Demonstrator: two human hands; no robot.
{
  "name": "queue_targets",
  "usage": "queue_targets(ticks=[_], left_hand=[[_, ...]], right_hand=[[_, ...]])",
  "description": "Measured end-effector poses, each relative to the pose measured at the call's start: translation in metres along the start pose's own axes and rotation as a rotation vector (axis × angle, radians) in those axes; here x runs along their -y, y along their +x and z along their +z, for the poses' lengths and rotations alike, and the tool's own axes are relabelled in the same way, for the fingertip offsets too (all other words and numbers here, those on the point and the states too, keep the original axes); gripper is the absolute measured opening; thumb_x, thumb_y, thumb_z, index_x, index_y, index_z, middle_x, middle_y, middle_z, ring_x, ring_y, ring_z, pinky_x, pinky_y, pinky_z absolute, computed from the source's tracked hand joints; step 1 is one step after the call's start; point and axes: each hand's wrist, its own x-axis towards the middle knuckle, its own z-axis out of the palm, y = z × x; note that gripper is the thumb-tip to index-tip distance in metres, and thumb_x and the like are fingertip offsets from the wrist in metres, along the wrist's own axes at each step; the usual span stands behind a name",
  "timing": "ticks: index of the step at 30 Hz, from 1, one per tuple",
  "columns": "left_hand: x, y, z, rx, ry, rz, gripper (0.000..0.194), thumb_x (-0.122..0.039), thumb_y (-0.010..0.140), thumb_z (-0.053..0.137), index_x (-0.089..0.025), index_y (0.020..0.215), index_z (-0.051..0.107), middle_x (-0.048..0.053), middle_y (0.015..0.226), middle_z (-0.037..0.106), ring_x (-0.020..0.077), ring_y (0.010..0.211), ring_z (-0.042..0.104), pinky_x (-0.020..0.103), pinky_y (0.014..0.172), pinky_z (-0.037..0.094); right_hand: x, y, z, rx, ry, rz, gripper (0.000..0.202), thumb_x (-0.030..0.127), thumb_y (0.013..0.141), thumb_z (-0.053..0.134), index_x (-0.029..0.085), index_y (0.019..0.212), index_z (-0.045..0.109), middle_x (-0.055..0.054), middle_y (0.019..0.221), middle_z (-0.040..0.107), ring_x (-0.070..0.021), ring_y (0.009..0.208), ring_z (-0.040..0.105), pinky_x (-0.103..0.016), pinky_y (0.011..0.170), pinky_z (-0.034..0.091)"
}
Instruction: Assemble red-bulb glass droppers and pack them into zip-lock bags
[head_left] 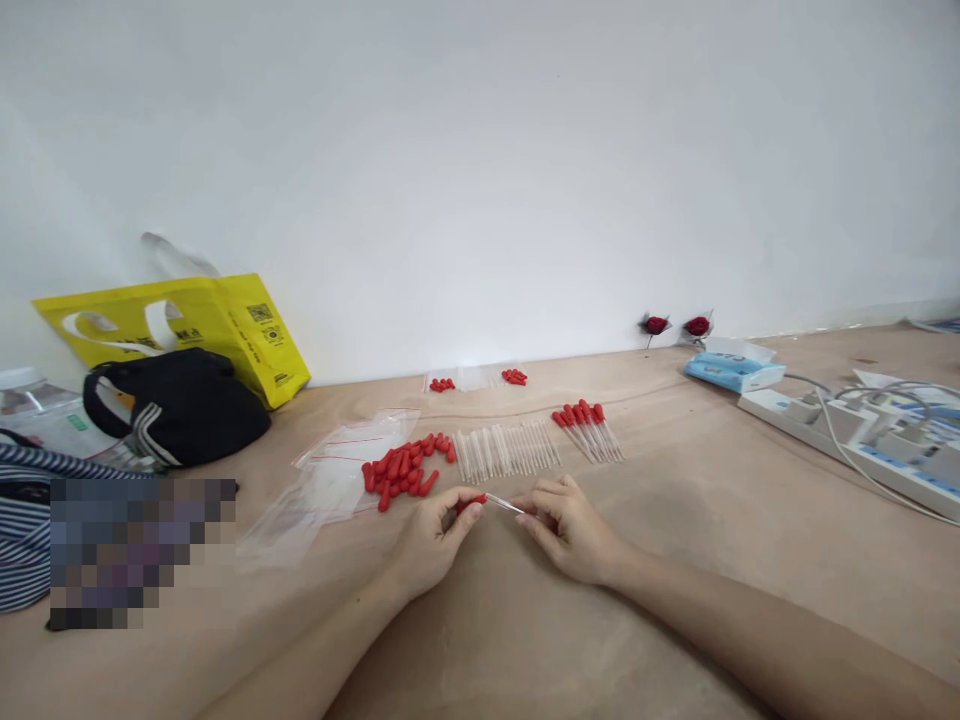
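Between thumb and fingers, my left hand (435,535) pinches a red rubber dropper bulb (471,503). My right hand (566,530) is closed on a thin clear glass pipette tube (504,504), whose other end meets the mouth of the bulb. How deep the tube sits in it I cannot tell. Beyond my left hand lies a pile of loose red bulbs (405,466), partly on clear plastic bags (330,480). A row of bare glass tubes (506,450) lies in front of my hands. To its right, several droppers with bulbs fitted (589,430) lie side by side.
Near the wall lies a clear bag with more red bulbs (442,385). At left stand a yellow bag (255,340), a black pouch (202,405) and a plastic jar (37,410). A blue tissue pack (731,370) and a corded power strip (847,440) are at right.
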Motion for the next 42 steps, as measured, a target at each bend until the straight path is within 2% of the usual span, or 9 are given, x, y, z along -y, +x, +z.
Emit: queue_targets(ticks=[8, 12, 17, 25, 37, 42], left_hand=[[0.005, 0.0, 0.001, -0.028, 0.091, 0.014, 0.019, -0.027, 0.081, 0.045, -0.016, 0.078, 0.06, 0.001, 0.073, 0.063, 0.0155, 0.069, 0.057, 0.024, 0.063, 0.044], [0.005, -0.002, 0.0, -0.035, 0.191, 0.091, 0.017, -0.026, 0.081, 0.046, -0.017, 0.077, 0.06, 0.002, 0.072, 0.063, 0.0164, 0.07, 0.057, 0.027, 0.066, 0.043], [-0.001, -0.005, 0.0, 0.02, 0.273, 0.218, 0.017, -0.025, 0.082, 0.045, -0.019, 0.075, 0.059, 0.001, 0.068, 0.061, 0.0159, 0.067, 0.055, 0.031, 0.072, 0.041], [-0.001, -0.007, 0.005, 0.056, 0.342, 0.366, 0.019, -0.023, 0.084, 0.039, -0.019, 0.072, 0.054, 0.0, 0.062, 0.06, 0.0138, 0.059, 0.053, 0.038, 0.084, 0.036], [0.001, -0.004, 0.006, 0.031, 0.342, 0.399, 0.021, -0.023, 0.085, 0.04, -0.018, 0.074, 0.057, 0.001, 0.064, 0.06, 0.0139, 0.063, 0.054, 0.036, 0.083, 0.038], [0.002, -0.004, 0.007, 0.063, 0.412, 0.396, 0.02, -0.024, 0.084, 0.041, -0.019, 0.075, 0.059, 0.001, 0.068, 0.063, 0.0143, 0.065, 0.055, 0.036, 0.085, 0.035]], right_hand=[[0.003, -0.002, 0.003, 0.004, -0.018, -0.099, 0.018, 0.02, 0.081, 0.047, 0.019, 0.093, 0.06, 0.0, 0.073, 0.058, -0.0112, 0.067, 0.05, -0.028, 0.067, 0.027], [0.001, -0.001, -0.001, 0.028, -0.083, -0.16, 0.021, 0.018, 0.082, 0.045, 0.02, 0.096, 0.06, 0.0, 0.073, 0.059, -0.0108, 0.064, 0.048, -0.029, 0.067, 0.024], [-0.004, -0.001, -0.007, 0.04, -0.186, -0.245, 0.024, 0.019, 0.083, 0.042, 0.022, 0.097, 0.06, 0.0, 0.073, 0.059, -0.0106, 0.059, 0.044, -0.031, 0.066, 0.022], [0.001, -0.002, -0.004, 0.041, -0.21, -0.227, 0.024, 0.02, 0.084, 0.035, 0.019, 0.084, 0.06, -0.002, 0.071, 0.056, -0.0124, 0.061, 0.042, -0.031, 0.066, 0.023], [-0.001, 0.004, 0.0, 0.091, -0.124, -0.183, 0.021, 0.018, 0.085, 0.036, 0.017, 0.081, 0.056, -0.002, 0.074, 0.058, -0.0117, 0.065, 0.047, -0.029, 0.067, 0.024], [-0.004, 0.006, 0.002, 0.129, -0.123, -0.177, 0.021, 0.019, 0.086, 0.037, 0.017, 0.079, 0.056, -0.002, 0.075, 0.06, -0.0119, 0.067, 0.049, -0.028, 0.067, 0.025]])
